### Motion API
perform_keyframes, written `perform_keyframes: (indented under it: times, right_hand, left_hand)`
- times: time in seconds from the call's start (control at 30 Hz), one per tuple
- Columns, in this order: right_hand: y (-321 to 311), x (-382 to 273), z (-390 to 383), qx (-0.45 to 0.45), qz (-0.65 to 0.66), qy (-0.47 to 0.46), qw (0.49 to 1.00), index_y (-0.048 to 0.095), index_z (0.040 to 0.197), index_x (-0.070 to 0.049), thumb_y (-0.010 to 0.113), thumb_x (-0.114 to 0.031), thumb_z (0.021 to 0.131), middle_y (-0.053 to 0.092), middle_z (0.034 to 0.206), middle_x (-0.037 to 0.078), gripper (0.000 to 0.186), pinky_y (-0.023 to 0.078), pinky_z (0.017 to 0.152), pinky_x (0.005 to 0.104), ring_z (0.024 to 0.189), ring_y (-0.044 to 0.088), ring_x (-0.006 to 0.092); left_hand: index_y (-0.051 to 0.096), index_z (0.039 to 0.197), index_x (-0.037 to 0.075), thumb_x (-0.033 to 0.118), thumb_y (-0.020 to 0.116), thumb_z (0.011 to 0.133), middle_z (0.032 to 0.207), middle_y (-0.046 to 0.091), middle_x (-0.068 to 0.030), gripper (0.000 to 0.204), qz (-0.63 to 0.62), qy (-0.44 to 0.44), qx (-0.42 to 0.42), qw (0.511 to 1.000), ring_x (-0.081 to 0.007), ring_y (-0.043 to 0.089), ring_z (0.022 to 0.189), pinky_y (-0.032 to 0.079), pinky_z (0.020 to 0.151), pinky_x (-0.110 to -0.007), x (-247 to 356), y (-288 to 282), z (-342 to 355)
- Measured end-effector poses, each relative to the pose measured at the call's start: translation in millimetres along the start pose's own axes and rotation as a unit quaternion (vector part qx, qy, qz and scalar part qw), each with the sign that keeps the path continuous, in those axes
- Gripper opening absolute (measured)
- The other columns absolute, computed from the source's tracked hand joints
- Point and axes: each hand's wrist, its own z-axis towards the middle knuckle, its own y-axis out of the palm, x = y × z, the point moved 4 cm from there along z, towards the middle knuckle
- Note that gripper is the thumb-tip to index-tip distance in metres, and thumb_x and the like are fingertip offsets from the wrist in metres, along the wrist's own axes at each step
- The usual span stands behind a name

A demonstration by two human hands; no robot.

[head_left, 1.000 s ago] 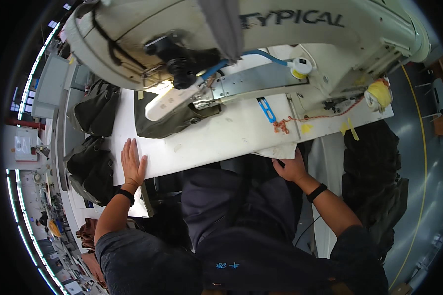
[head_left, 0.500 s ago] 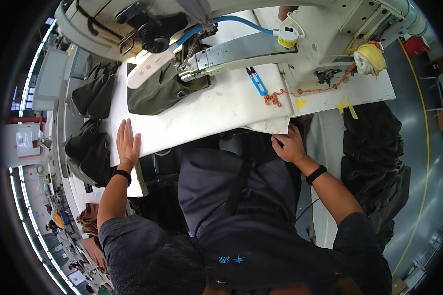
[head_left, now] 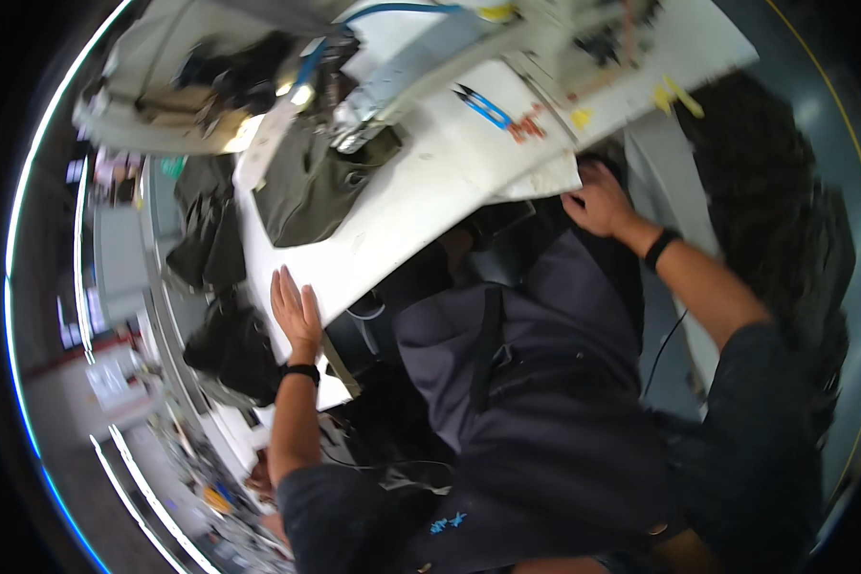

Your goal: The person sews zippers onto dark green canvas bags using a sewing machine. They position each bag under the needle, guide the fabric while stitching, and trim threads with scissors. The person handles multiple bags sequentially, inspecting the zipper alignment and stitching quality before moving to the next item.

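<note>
My left hand [head_left: 297,314] lies open and flat, fingers extended, on the left end of the white sewing table [head_left: 392,212]. It touches no fabric. Just beyond it, a dark olive fabric piece [head_left: 301,191] with an eyelet sits under the sewing machine [head_left: 359,120]. My right hand [head_left: 603,203] is at the table's near edge, beside a white cloth-like flap [head_left: 545,180]. Its fingers are bent, with the tips blurred and partly hidden, so I cannot tell whether they grip anything. Blue thread snips [head_left: 485,107] lie on the table, away from both hands.
Orange cord [head_left: 526,124] lies near the snips. Dark fabric pieces [head_left: 230,349] are stacked left of the table. A large dark heap of fabric [head_left: 765,191] hangs at the right. My apron [head_left: 545,421] covers my lap below the table edge.
The view has swung and tilted, so the table and both hands appear shifted rightward, with some blur. Both hands keep their places at the table; the fabric under the machine has not visibly moved.
</note>
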Motion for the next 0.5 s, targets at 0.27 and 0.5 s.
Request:
perform_keyframes:
  times: [0.27, 0.5]
  right_hand:
    - [-0.7, 3.3, -23.2, -0.019, -0.053, 0.016, 0.998, 0.075, 0.082, -0.007, 0.066, -0.027, 0.089, 0.076, 0.097, 0.006, 0.022, 0.046, 0.102, 0.0428, 0.109, 0.066, 0.0260]
    - [-1.9, 9.9, -71.5, -0.010, -0.086, 0.017, 0.996, 0.077, 0.093, -0.009, 0.065, -0.029, 0.091, 0.075, 0.108, 0.009, 0.023, 0.047, 0.102, 0.0486, 0.113, 0.065, 0.0322]
  left_hand:
    - [0.048, 0.155, -0.003, 0.034, 0.051, 0.110, 0.159, 0.047, -0.0266, 0.059, -0.016, -0.005, 0.010, 1.000, -0.0408, 0.041, 0.150, 0.029, 0.126, -0.048, -24.7, 20.3, 0.2]
    - [0.044, 0.157, -0.002, 0.042, 0.047, 0.111, 0.160, 0.044, -0.0298, 0.064, -0.013, 0.030, -0.005, 0.999, -0.0444, 0.039, 0.149, 0.030, 0.124, -0.049, -39.0, 25.6, 0.8]
